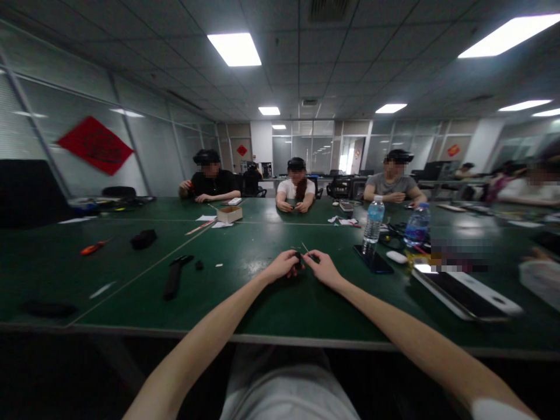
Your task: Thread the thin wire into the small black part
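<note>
Both my hands meet over the green table [254,309], a little way in from its front edge. My left hand [282,266] is closed around a small black object [298,256], mostly covered by the fingers, so its kind cannot be made out. Close beside it, my right hand [322,269] pinches a thin, pale, stick-like piece [305,247] that points up and to the left. The thin piece is near the black object; whether they touch is too small to tell.
Left of my hands lie a black T-shaped tool [174,279], a black block [143,238] and an orange-handled screwdriver [93,248]. On the right are water bottles [374,220], a dark phone [373,258], a white mouse [396,256] and a white case [464,291]. Several people sit across, near an open box [230,214].
</note>
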Demonstrator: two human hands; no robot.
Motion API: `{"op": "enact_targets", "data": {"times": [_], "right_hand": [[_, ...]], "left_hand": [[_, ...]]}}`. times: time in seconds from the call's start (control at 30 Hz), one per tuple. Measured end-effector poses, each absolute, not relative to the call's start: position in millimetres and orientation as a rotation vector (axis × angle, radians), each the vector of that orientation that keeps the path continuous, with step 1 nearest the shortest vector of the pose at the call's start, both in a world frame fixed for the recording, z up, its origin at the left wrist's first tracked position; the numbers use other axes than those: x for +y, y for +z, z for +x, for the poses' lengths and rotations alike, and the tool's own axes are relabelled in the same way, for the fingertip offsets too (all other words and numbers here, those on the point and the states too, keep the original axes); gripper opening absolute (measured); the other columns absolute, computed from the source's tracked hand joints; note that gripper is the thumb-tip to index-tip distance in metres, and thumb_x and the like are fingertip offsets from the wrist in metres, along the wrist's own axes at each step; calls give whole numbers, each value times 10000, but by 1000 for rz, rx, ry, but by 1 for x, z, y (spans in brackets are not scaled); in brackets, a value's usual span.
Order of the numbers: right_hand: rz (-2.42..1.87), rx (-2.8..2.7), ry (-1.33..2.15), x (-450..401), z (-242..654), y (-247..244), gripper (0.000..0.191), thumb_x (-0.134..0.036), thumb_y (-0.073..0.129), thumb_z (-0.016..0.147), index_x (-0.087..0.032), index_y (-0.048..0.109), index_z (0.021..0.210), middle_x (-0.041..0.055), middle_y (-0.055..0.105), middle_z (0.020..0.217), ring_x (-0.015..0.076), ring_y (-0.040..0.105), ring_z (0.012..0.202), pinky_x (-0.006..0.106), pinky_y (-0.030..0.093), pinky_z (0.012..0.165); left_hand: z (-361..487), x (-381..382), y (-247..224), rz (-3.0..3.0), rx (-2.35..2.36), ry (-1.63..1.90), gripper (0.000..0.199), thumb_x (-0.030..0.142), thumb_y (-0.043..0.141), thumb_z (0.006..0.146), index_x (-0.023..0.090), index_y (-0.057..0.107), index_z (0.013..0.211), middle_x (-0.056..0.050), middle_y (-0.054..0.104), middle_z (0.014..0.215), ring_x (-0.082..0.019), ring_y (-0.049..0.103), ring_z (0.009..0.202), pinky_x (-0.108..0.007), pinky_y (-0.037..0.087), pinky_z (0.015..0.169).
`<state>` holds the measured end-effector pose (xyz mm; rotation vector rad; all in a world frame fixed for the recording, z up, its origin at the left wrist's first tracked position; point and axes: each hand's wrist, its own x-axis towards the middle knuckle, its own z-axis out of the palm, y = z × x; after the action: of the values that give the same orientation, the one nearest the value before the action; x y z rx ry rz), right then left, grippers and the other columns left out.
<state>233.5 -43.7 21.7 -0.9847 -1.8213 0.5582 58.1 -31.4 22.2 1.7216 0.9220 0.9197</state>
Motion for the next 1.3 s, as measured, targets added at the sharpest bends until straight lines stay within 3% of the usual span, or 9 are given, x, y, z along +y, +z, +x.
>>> {"op": "enact_targets", "data": {"times": [0.37, 1.3], "right_hand": [[-956, -1930, 381, -57, 233, 30, 217, -359, 495, 829, -202, 639, 871, 21, 646, 812, 166, 566, 750, 264, 398, 704], [-900, -2045, 150, -60, 233, 31, 150, -277, 498, 855, -196, 606, 923, 35, 629, 883, 163, 563, 808, 277, 410, 754]], "left_hand": [[57, -27, 20, 1787, 942, 1000, 209, 196, 424, 771, 130, 540, 932, -18, 611, 716, -57, 503, 423, -152, 358, 383], [57, -26, 16, 1718, 980, 999, 281, 345, 510, 805, 142, 541, 998, 12, 577, 594, -77, 529, 423, -156, 350, 378]]}}
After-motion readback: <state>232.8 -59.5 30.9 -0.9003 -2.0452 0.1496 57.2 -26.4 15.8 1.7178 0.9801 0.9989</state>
